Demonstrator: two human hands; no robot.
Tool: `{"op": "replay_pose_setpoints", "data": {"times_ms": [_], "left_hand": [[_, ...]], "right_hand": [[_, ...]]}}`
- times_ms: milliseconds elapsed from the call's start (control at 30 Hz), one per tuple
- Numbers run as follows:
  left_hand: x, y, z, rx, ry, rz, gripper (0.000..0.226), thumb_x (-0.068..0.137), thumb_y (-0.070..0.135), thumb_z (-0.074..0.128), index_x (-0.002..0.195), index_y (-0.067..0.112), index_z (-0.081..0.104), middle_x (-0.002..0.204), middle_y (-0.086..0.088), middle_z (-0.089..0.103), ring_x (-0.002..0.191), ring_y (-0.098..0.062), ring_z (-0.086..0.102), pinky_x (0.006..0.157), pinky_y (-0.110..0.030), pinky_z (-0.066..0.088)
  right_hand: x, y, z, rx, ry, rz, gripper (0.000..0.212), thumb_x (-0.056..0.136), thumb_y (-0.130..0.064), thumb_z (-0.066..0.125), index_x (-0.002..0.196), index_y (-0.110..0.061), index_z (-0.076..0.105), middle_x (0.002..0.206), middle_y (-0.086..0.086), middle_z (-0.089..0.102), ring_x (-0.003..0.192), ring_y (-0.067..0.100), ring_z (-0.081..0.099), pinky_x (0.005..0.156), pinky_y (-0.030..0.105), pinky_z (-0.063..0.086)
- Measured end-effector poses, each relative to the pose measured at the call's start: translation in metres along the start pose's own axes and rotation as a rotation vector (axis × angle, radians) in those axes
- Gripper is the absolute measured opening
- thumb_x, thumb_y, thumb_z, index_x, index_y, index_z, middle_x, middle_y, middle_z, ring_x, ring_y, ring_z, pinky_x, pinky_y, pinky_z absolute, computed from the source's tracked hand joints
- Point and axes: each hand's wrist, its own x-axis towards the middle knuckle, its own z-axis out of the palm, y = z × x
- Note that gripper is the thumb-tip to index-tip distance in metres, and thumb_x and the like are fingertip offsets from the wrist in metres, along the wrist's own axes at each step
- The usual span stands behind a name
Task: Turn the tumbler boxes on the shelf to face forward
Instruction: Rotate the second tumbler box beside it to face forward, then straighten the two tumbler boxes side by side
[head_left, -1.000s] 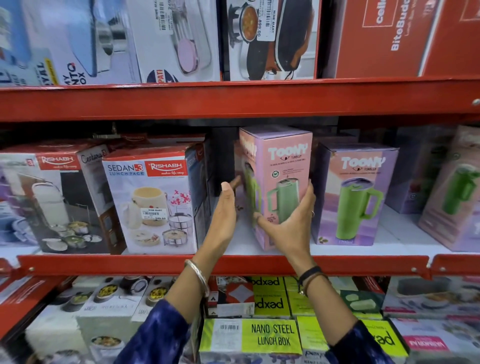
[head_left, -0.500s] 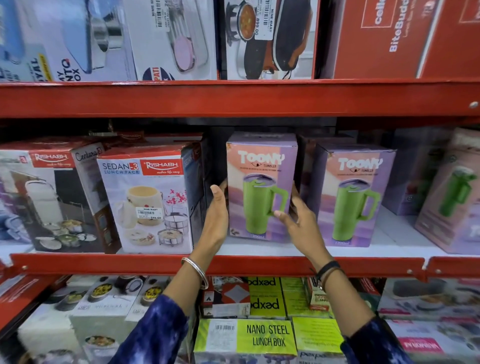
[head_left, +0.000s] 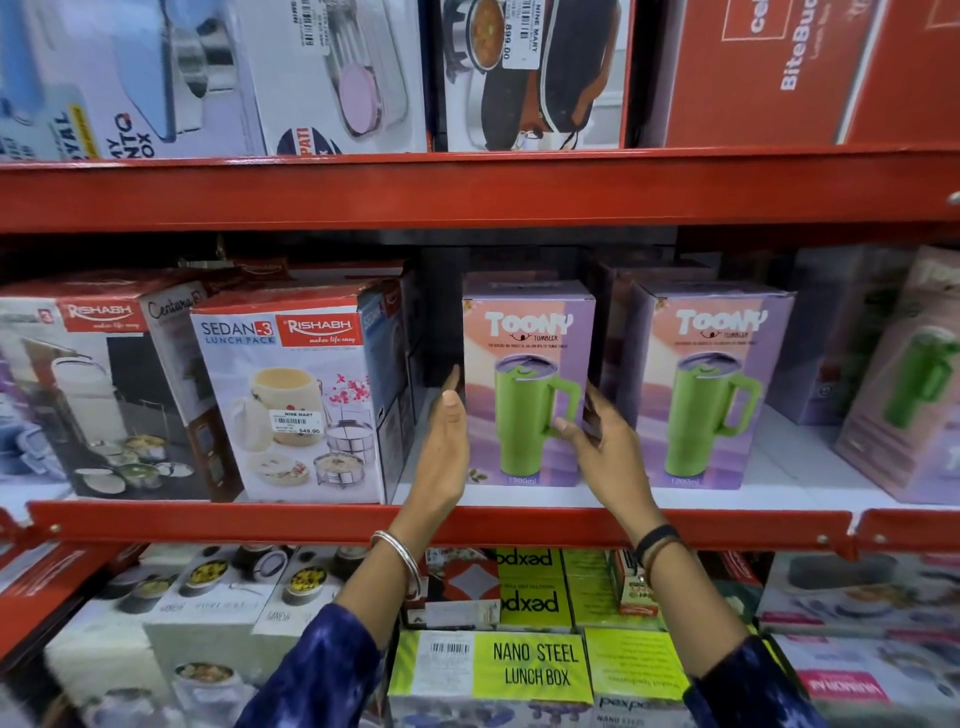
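Two pink-and-purple Toony tumbler boxes stand on the middle shelf (head_left: 800, 470), printed fronts facing me: the left box (head_left: 524, 327) and the second box (head_left: 714, 332). Another tumbler box (head_left: 906, 395) at the far right stands turned at an angle. My left hand (head_left: 445, 447) lies flat along the left box's left side, fingers straight. My right hand (head_left: 605, 449) hovers at that box's lower right edge with its fingers apart. Neither hand grips the box, which rests square on the shelf.
A Rishabh Sedan-3 lunch pack box (head_left: 296, 400) stands close on the left, with a narrow gap between it and the tumbler box. Red shelf rails (head_left: 519, 522) run above and below. More purple boxes (head_left: 831, 343) stand behind. Lunch boxes (head_left: 535, 665) fill the lower shelf.
The left tumbler box has turned from an angled position to face forward and now sits square on the shelf. Both hands have loosened from its sides.
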Motion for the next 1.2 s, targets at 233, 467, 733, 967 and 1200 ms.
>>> {"op": "replay_pose_setpoints", "data": {"times_ms": [233, 467, 733, 967, 1200], "left_hand": [[-0.02, 0.015, 0.005, 0.012, -0.02, 0.114, 0.099, 0.069, 0.085, 0.017, 0.15, 0.028, 0.018, 0.157, 0.004, 0.018, 0.137, -0.008, 0.019, 0.067, 0.009, 0.037], [-0.031, 0.01, 0.006, 0.065, 0.029, 0.079, 0.099, 0.066, 0.091, 0.013, 0.147, 0.035, 0.019, 0.149, 0.019, 0.02, 0.138, -0.001, 0.019, 0.1, -0.004, 0.028], [-0.059, 0.019, 0.006, 0.12, 0.027, 0.067, 0.093, 0.069, 0.089, 0.011, 0.147, 0.039, 0.014, 0.148, 0.025, 0.015, 0.139, 0.003, 0.016, 0.12, -0.039, 0.016], [-0.071, 0.025, 0.006, 0.136, -0.004, 0.051, 0.085, 0.07, 0.088, 0.01, 0.144, 0.046, 0.007, 0.148, 0.025, 0.01, 0.143, -0.001, 0.011, 0.121, -0.047, 0.014], [-0.096, 0.043, 0.06, 0.169, 0.162, 0.246, 0.074, 0.087, 0.07, 0.016, 0.147, 0.027, 0.018, 0.158, 0.007, 0.011, 0.145, -0.004, 0.01, 0.117, -0.021, 0.01]], "right_hand": [[-0.014, -0.002, 0.001, 0.224, 0.16, 0.091, 0.043, 0.084, -0.07, 0.036, 0.096, -0.037, 0.062, 0.106, 0.006, 0.068, 0.099, 0.018, 0.063, 0.092, 0.051, 0.051], [-0.032, -0.009, -0.007, 0.332, 0.134, 0.121, 0.067, 0.086, -0.059, 0.031, 0.123, -0.01, 0.06, 0.125, 0.01, 0.063, 0.103, 0.017, 0.064, 0.094, 0.037, 0.052], [-0.054, -0.017, -0.018, 0.405, 0.15, 0.125, 0.067, 0.085, -0.059, 0.033, 0.118, -0.008, 0.063, 0.12, 0.011, 0.066, 0.109, 0.021, 0.064, 0.089, 0.034, 0.055], [-0.067, -0.02, -0.023, 0.399, 0.141, 0.11, 0.061, 0.09, -0.054, 0.034, 0.12, -0.008, 0.062, 0.122, 0.012, 0.066, 0.111, 0.019, 0.063, 0.088, 0.027, 0.055], [-0.076, -0.029, -0.042, 0.458, 0.279, 0.091, 0.056, 0.094, -0.047, 0.031, 0.12, -0.008, 0.061, 0.124, 0.007, 0.064, 0.112, 0.015, 0.061, 0.102, 0.036, 0.046]]}}
